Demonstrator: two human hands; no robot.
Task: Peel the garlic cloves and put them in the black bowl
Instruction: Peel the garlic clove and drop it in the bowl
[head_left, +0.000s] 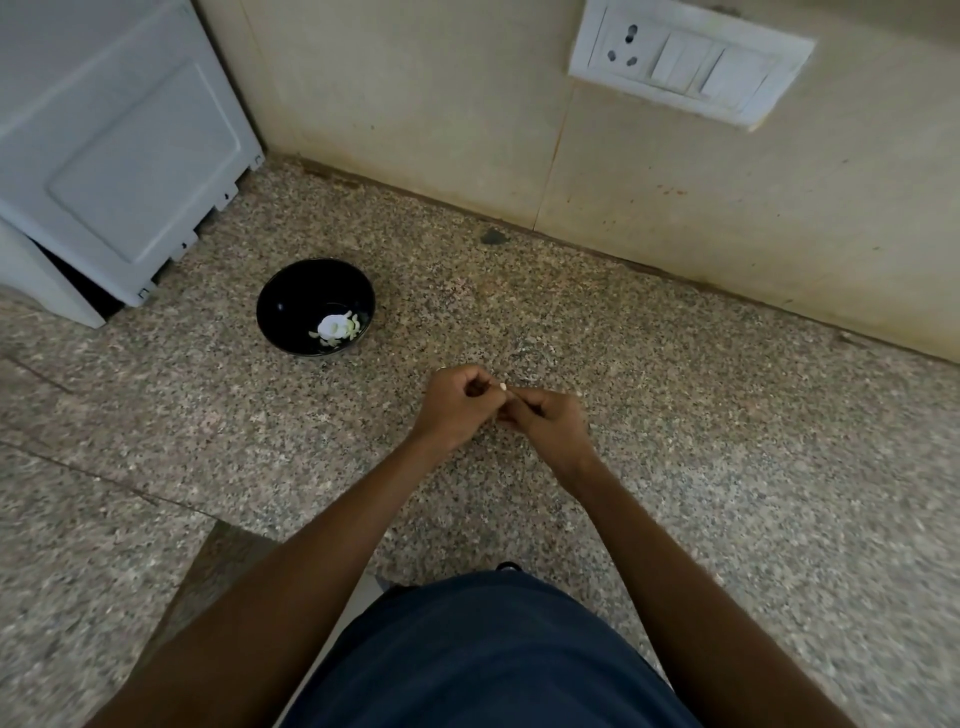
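Speckled granite counter (675, 415), beige wall (415, 104), white switchboard (691, 62).

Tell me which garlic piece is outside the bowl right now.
The small white clove pinched between the left hand and right hand over the counter. The other pieces lie inside the black bowl.

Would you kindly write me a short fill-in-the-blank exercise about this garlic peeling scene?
1. The black bowl stands on the speckled ____.
2. Both hands, the left hand and the right hand, pinch one small garlic ____.
3. On the wall is a white ____ plate with a socket.

Missing words: countertop; clove; switch
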